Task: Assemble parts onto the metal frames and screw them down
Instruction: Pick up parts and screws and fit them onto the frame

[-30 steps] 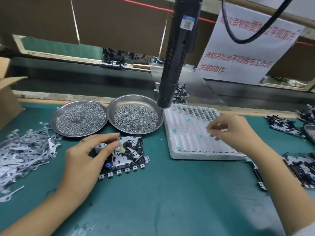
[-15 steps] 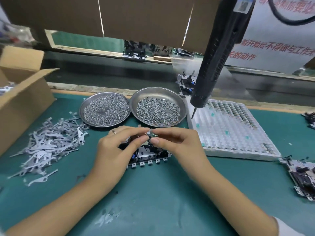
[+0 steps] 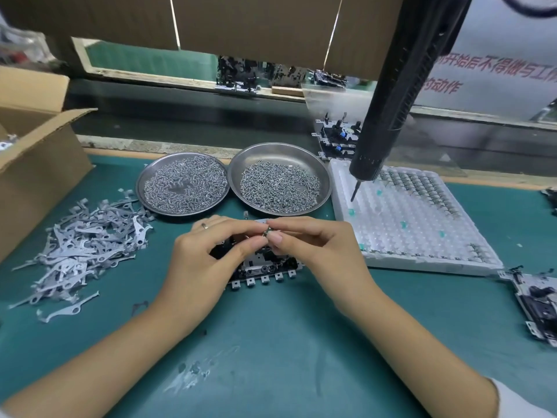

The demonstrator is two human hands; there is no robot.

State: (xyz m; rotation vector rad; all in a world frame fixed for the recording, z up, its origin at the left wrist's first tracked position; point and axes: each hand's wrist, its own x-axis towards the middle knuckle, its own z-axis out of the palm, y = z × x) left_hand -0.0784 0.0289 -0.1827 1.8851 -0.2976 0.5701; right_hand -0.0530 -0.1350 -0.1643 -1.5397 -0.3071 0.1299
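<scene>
2 hands: both meet over the metal frame (image 3: pixel 265 271) at the middle of the green mat (image 3: pixel 286 342)
Left hand (image 3: pixel 205 260): thumb and forefinger curled, pinching a small part (image 3: pixel 266 233); ring on 1 finger; palm covers the left side of the frame
Right hand (image 3: pixel 316 251): fingers curled, thumb and forefinger pinching the same small part from the right
Small part: tiny, dark and metallic, held between the 2 sets of fingertips just above the frame; whether it touches the frame cannot be told
Metal frame: flat on the mat, black pieces on top, row of 5 square tabs along its near edge, mostly hidden by the hands
Left dish (image 3: pixel 141 188): round steel dish of small screws, behind the left hand
Right dish (image 3: pixel 324 176): round steel dish of screws, touching the left dish, just beside the white tray
White tray (image 3: pixel 422 230): foam tray of small cells, right of the dishes; metal bits fill the far rows, a few teal bits scattered
Screwdriver (image 3: pixel 391 107): black powered tool hanging tilted, tip over the tray's far left corner, no hand on it
Levers (image 3: pixel 81 245): loose heap of flat grey metal pieces at the left of the mat
Cardboard box (image 3: pixel 39 164): open, far left
Other frame (image 3: pixel 533 300): at the right edge of the mat, partly cut off
Stacked frames (image 3: pixel 337 137): behind the tray
</scene>
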